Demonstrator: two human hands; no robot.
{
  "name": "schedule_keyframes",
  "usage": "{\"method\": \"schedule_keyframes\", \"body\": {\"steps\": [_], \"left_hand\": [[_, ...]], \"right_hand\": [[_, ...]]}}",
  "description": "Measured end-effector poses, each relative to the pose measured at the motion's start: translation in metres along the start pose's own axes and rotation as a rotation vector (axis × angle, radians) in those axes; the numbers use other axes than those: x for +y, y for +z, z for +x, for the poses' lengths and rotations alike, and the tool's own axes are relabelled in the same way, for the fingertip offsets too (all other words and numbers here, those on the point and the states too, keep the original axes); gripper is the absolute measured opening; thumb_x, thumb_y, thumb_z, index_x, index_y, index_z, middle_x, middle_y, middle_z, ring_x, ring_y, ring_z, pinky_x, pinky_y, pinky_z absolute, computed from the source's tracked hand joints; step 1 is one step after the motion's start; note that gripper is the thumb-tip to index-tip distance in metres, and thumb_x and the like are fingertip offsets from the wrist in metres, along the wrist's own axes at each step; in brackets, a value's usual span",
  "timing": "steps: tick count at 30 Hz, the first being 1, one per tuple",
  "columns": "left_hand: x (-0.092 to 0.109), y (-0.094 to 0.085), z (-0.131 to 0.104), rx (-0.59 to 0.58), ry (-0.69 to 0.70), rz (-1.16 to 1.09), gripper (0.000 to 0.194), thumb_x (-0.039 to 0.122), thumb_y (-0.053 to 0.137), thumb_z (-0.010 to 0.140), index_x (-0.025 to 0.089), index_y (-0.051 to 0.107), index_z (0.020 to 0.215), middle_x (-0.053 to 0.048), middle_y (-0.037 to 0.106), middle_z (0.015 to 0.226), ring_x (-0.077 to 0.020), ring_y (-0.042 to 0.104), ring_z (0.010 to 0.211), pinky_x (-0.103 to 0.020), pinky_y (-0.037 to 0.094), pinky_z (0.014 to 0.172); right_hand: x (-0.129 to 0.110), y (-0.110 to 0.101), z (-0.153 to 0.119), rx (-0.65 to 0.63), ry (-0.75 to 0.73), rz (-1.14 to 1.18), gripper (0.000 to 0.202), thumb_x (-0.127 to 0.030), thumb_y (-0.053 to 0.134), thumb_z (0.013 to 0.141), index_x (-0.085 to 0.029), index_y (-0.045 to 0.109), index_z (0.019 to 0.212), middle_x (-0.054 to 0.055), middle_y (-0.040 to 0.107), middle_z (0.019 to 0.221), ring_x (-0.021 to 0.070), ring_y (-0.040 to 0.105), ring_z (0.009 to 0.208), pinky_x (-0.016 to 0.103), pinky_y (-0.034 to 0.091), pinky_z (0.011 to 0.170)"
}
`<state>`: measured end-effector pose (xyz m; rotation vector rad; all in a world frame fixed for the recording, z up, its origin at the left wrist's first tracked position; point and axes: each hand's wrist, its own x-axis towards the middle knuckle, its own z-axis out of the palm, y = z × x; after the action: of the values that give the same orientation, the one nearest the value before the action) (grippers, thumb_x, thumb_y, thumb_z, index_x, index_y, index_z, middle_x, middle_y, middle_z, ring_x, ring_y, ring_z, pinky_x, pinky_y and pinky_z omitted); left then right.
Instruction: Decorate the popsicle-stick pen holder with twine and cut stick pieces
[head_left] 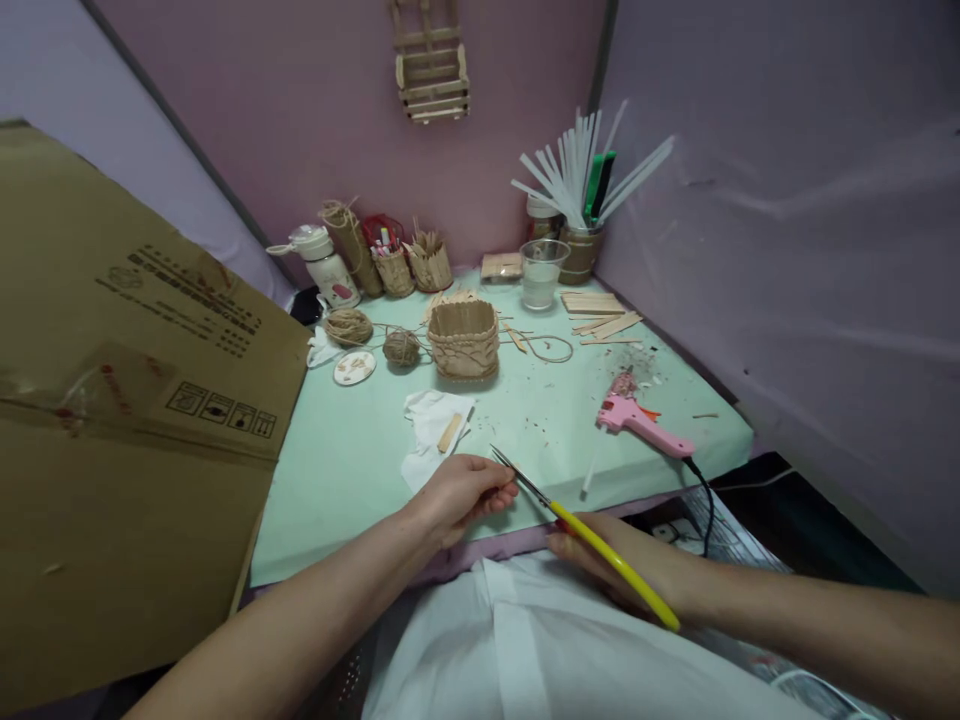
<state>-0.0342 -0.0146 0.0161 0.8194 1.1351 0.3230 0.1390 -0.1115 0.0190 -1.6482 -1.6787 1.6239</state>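
In my right hand is a pair of scissors with yellow handles, its blades pointing up and left. My left hand is closed in a pinch right at the blades; what sits between its fingertips is too small to make out. Just beyond that hand, a crumpled white tissue lies with a short wooden piece on it. Farther back stands a square wooden basket with a braided-looking side.
A pink glue gun lies at the right, its cord hanging over the edge. Twine balls, a clear cup of liquid, wooden sticks and a bottle stand behind. A large cardboard box blocks the left.
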Motion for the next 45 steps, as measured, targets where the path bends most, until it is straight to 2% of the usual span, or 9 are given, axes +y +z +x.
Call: {"method": "schedule_keyframes", "body": {"steps": [5,10,25,29,31,36,39,42,45], "left_hand": [[0.003,-0.002,-0.007,-0.022,0.024,0.097,0.017,0.021,0.059,0.078,0.008,0.064,0.067,-0.002,0.058,0.052,-0.0033,0.047,0.040,-0.014,0.036,0.041],[0.011,-0.004,-0.012,-0.094,0.064,0.141,0.014,0.022,0.061,0.074,0.010,0.064,0.067,0.001,0.054,0.049,-0.0031,0.044,0.041,-0.015,0.029,0.040],[0.007,-0.011,0.000,-0.142,-0.104,0.127,0.018,0.025,0.064,0.067,0.008,0.063,0.069,0.003,0.047,0.051,-0.0016,0.034,0.039,-0.018,0.016,0.040],[0.014,-0.021,-0.008,-0.125,0.034,0.310,0.025,0.034,0.063,0.070,0.010,0.066,0.074,0.002,0.051,0.054,-0.0044,0.037,0.042,-0.020,0.022,0.042],[0.020,-0.040,-0.015,-0.026,0.224,0.542,0.028,0.038,0.058,0.074,0.013,0.067,0.078,0.002,0.052,0.055,-0.0069,0.040,0.045,-0.022,0.029,0.046],[0.027,-0.109,-0.021,0.669,0.674,0.933,0.031,0.040,0.047,0.080,0.018,0.069,0.085,-0.005,0.063,0.084,-0.0187,0.057,0.079,-0.030,0.043,0.073],[0.021,-0.136,-0.014,0.763,0.670,1.061,0.026,0.037,0.051,0.076,0.019,0.069,0.081,-0.007,0.063,0.088,-0.0220,0.058,0.084,-0.034,0.044,0.080],[0.021,-0.131,-0.010,0.837,0.723,1.111,0.024,0.036,0.055,0.075,0.019,0.069,0.086,-0.008,0.063,0.095,-0.0250,0.057,0.093,-0.038,0.042,0.087],[0.036,-0.091,-0.011,0.899,0.906,1.065,0.025,0.034,0.048,0.082,0.019,0.066,0.091,-0.009,0.063,0.099,-0.0236,0.056,0.096,-0.036,0.043,0.087]], "right_hand": [[-0.013,-0.006,-0.005,-0.026,0.073,0.024,0.044,-0.062,0.040,0.083,-0.020,0.041,0.069,-0.005,0.033,0.058,0.0098,0.028,0.053,0.023,0.023,0.046],[-0.024,-0.013,-0.003,-0.117,-0.029,0.111,0.050,-0.069,0.038,0.080,-0.020,0.040,0.071,-0.005,0.032,0.061,0.0095,0.027,0.056,0.021,0.022,0.045],[-0.012,0.006,0.006,-0.079,0.134,0.142,0.054,-0.073,0.040,0.076,-0.020,0.038,0.065,-0.006,0.029,0.056,0.0071,0.024,0.048,0.022,0.018,0.040],[-0.018,-0.001,0.001,-0.086,0.190,0.106,0.055,-0.076,0.035,0.076,-0.021,0.040,0.070,-0.006,0.031,0.054,0.0073,0.026,0.045,0.021,0.018,0.039],[-0.022,-0.008,-0.004,-0.080,0.162,0.090,0.053,-0.074,0.036,0.077,-0.021,0.038,0.070,-0.007,0.032,0.053,0.0071,0.027,0.044,0.021,0.020,0.039],[-0.016,-0.026,-0.020,-0.023,0.071,0.161,0.050,-0.070,0.032,0.082,-0.022,0.036,0.069,-0.008,0.033,0.053,0.0069,0.030,0.043,0.020,0.025,0.040],[-0.004,-0.031,-0.026,0.046,-0.002,0.202,0.048,-0.066,0.032,0.085,-0.021,0.036,0.068,-0.008,0.034,0.052,0.0066,0.030,0.043,0.020,0.028,0.042],[0.002,-0.035,-0.031,0.083,-0.030,0.265,0.047,-0.065,0.032,0.086,-0.022,0.035,0.069,-0.009,0.032,0.054,0.0061,0.027,0.044,0.019,0.026,0.041],[0.002,-0.040,-0.038,0.119,-0.038,0.322,0.047,-0.067,0.031,0.085,-0.022,0.035,0.071,-0.009,0.030,0.055,0.0062,0.024,0.045,0.020,0.023,0.041]]}}
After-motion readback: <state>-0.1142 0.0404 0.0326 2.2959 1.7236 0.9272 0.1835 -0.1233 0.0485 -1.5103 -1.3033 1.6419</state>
